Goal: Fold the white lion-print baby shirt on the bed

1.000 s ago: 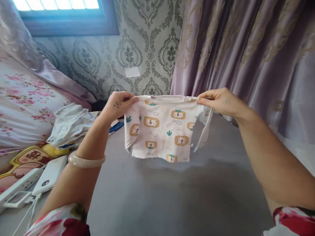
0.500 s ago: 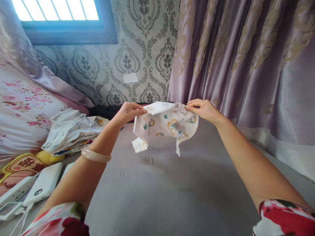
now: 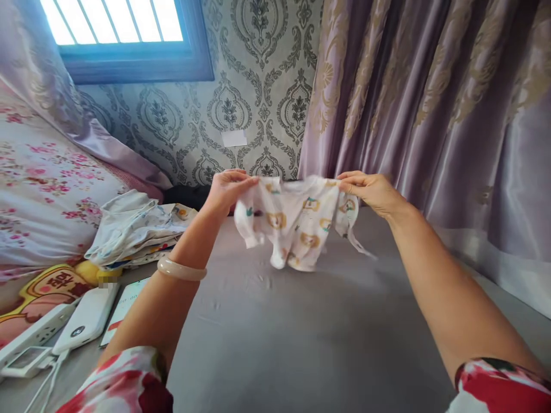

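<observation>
A small white baby shirt (image 3: 297, 223) with yellow and green animal prints hangs spread out between my two hands, above the grey bed sheet (image 3: 301, 338). My left hand (image 3: 230, 189) pinches its left shoulder, thumb over fingers. At the opposite shoulder, my right hand (image 3: 365, 189) grips the cloth in the same way. The sleeves and a thin tie on the right dangle freely. The shirt's lower part is blurred by motion.
To the left lies a pile of folded baby clothes (image 3: 140, 226) beside a floral pillow (image 3: 47, 189). Nearer me are a power bank (image 3: 88, 318), a power strip (image 3: 38, 332), a phone (image 3: 124, 310) and cables. A patterned wall and purple curtains (image 3: 387, 115) stand behind.
The shirt has swung from a bunched, upturned shape to hanging down with its printed front spread. Both hands keep their hold. The view has shifted slightly left.
</observation>
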Demonstrator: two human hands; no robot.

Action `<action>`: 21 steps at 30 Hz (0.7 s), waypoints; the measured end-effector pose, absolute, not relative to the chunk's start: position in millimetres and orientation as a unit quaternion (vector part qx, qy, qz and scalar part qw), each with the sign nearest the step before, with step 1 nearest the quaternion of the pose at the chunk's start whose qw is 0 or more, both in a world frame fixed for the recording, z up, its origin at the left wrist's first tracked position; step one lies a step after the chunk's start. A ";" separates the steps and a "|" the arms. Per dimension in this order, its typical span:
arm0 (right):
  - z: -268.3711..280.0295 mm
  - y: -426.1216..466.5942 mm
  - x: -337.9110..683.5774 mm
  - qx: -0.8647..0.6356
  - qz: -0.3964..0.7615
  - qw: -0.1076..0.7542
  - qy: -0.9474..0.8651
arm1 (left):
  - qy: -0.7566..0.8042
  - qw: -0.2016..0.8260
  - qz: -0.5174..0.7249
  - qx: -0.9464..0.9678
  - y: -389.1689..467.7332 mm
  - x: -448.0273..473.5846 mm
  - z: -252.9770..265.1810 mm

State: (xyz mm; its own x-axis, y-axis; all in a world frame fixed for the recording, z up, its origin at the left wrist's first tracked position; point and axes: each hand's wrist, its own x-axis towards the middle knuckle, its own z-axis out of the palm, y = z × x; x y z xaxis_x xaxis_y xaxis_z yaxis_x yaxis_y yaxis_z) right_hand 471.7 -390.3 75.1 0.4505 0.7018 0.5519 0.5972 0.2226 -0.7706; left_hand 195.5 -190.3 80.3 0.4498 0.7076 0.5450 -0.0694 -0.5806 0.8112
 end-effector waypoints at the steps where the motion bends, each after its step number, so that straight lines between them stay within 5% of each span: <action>1: 74.6 -390.4 472.2 -0.622 0.045 0.584 -0.520 | 0.214 0.406 0.474 0.751 -191.5 195.6 80.7; 21: 51.2 -361.6 478.7 -0.642 -0.025 0.604 -0.473 | 0.269 0.425 0.497 0.707 -180.1 227.7 55.7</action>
